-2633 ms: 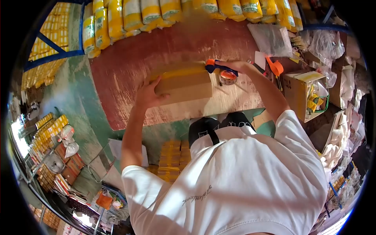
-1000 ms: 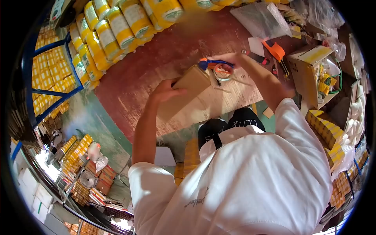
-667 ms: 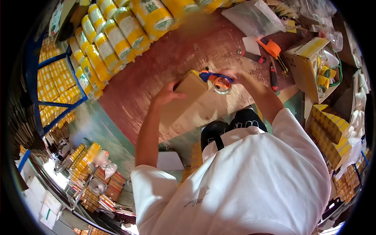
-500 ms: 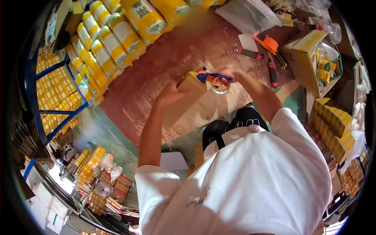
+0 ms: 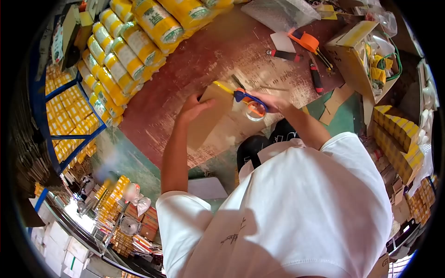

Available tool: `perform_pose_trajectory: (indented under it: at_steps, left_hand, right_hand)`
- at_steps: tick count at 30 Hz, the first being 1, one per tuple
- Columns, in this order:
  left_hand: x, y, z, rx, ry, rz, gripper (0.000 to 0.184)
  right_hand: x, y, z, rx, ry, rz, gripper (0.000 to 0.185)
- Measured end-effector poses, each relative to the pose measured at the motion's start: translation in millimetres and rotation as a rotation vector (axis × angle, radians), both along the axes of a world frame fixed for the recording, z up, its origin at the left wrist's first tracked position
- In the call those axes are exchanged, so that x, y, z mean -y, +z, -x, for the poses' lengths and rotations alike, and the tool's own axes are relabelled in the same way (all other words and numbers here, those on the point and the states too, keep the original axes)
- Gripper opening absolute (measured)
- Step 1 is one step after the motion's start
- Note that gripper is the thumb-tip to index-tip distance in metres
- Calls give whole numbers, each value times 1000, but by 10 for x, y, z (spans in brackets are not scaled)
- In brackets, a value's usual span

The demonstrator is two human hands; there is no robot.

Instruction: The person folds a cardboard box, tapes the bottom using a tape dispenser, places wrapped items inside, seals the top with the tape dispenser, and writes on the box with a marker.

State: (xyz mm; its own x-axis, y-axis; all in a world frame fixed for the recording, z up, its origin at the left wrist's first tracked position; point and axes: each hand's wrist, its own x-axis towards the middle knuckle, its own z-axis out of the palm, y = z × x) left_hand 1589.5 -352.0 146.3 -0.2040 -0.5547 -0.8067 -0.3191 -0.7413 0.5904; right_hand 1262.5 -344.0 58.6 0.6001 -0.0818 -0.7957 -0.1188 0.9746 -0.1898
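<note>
A box [image 5: 211,119] is held by the half-curled left hand [image 5: 193,108], and a tape cutter [image 5: 253,99] is gripped by the closed right hand [image 5: 272,103].

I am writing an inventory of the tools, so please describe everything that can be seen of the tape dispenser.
The tape dispenser has a dark blue, plastic-looking frame and an orange hub inside a clear-looking roll of tape. The right hand grips the frame's rear. It slants over the tabletop, its blue head at the end of the cardboard box; actual contact there is unclear.
</note>
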Motion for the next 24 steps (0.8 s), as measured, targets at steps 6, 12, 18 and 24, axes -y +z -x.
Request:
perform_pose_trajectory:
  at_steps: [6, 12, 18, 24]
  left_hand:
    - [-522, -335, -314, 37, 268, 48, 60]
    - [-1291, -491, -373, -56, 1007, 137, 76]
    - [-1282, -404, -290, 41, 1088, 127, 77]
    - [-1227, -323, -227, 62, 1113, 96, 75]
  right_hand:
    - [-116, -43, -429, 41, -108, 23, 57]
    - [280, -311, -1381, 51, 39, 23, 46]
    - [340, -374, -1338, 145, 215, 1, 40]
    - [-459, -298, -794, 251, 318, -70, 44]
